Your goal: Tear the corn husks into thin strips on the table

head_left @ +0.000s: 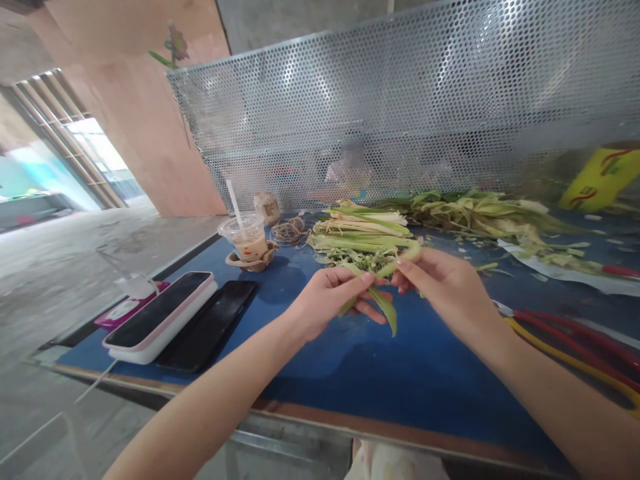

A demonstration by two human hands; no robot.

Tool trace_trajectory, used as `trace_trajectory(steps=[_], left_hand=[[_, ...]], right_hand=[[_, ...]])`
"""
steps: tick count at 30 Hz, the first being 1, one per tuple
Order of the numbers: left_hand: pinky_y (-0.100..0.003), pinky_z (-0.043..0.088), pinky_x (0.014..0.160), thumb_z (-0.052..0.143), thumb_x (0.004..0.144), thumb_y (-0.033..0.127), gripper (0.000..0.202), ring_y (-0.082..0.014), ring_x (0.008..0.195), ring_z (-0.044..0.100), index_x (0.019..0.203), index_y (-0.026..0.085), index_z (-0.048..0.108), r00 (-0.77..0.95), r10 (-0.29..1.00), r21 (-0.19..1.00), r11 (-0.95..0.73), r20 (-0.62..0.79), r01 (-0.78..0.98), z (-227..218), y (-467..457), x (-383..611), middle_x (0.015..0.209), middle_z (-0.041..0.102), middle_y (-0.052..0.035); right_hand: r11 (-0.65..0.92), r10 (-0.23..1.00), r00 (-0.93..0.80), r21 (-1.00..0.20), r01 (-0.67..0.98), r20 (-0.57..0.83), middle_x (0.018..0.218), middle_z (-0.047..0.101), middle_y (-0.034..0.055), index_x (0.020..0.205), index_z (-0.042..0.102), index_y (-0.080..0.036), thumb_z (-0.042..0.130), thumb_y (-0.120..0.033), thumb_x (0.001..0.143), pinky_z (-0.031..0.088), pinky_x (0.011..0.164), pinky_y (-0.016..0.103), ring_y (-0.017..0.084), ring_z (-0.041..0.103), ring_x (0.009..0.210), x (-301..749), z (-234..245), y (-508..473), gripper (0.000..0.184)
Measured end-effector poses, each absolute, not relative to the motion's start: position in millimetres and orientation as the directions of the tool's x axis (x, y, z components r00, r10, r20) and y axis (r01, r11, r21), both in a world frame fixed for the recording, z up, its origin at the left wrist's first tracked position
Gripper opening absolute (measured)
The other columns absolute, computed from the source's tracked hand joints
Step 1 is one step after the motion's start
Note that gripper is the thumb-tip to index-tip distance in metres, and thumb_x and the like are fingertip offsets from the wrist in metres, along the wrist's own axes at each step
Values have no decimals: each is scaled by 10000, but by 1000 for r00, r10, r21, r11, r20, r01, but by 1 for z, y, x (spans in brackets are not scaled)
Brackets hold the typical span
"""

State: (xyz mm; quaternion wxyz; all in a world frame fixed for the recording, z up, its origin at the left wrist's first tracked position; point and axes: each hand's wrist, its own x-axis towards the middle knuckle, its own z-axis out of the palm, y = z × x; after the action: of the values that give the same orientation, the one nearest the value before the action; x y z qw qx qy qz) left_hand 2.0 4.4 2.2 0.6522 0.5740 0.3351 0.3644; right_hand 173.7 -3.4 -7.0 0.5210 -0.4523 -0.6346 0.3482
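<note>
Bare forearms (220, 383) above blue tabletop (330, 377); left hand (327, 297), right hand (443, 275) half-curled, both pinching green leafy stalk (385, 311).

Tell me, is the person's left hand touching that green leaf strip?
Touching. The head view shows the left hand pinching the green leaf strip, its thumb pressed against it.

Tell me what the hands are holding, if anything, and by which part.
A green leaf strip: the left hand pinches it above its drooping tip, the right hand apparently farther along.
</note>
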Motion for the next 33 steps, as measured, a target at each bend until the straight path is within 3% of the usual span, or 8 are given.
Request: trace_trajectory(steps=[4,8,11,18,21,25,29,33], left_hand=[[-175,374,451,616,722,397,325,-134,554,648,800,85,660,493,870,994,37,16,-98,1,9,-3,694,685,-68],[-180,396,480,687,671,252,233,-142,591,658,857,118,650,483,873,998,-68,69,-20,-1,10,-5,706,682,-32],[-174,394,469,636,721,257,152,-101,497,623,768,113,643,468,879,990,-128,86,57,-1,9,-3,639,665,-14],[-148,323,436,589,760,288,240,-53,438,574,614,98,612,479,878,988,-94,24,123,3,5,-3,537,625,-5],[-163,318,439,591,755,320,229,-73,461,591,711,97,626,470,882,995,-55,10,81,3,6,-4,609,663,-36],[-192,337,445,461,820,432,384,-102,469,599,759,83,609,493,870,1000,8,-2,-10,0,8,-2,672,682,-90],[-199,362,406,484,815,406,345,-83,365,527,930,108,613,473,880,999,-18,33,-36,-3,9,2,555,644,-22],[-181,346,365,493,814,390,427,-68,325,485,1160,145,533,464,885,999,-39,42,-17,-5,8,5,514,627,4]], right_hand=[[259,944,-260,-947,191,206,836,627,39,875,553,-201,634,-411,684,488,581,260,142,595,686,174,-14,1,296],[226,940,-320,-915,335,115,705,625,12,810,589,-193,636,-359,686,448,565,247,123,565,614,175,-13,-1,212],[262,937,-323,-879,398,133,594,565,-15,706,592,-183,615,-343,703,371,483,217,94,490,528,178,-10,-1,162],[307,914,-380,-857,414,143,531,478,-40,632,559,-167,612,-390,709,307,451,205,72,415,488,191,-6,5,241],[273,915,-387,-879,391,112,542,498,-33,633,548,-167,607,-407,712,320,454,207,77,434,492,191,-6,5,259],[214,905,-421,-920,328,60,634,560,-17,757,560,-179,573,-399,749,363,496,211,87,489,546,182,-8,3,220],[204,897,-423,-968,143,127,635,566,-25,1016,514,-202,569,-415,757,370,494,219,94,509,543,169,-16,3,340],[172,932,-326,-985,21,156,525,497,-60,921,571,-190,617,-408,717,334,439,202,70,455,465,160,-23,4,302]])
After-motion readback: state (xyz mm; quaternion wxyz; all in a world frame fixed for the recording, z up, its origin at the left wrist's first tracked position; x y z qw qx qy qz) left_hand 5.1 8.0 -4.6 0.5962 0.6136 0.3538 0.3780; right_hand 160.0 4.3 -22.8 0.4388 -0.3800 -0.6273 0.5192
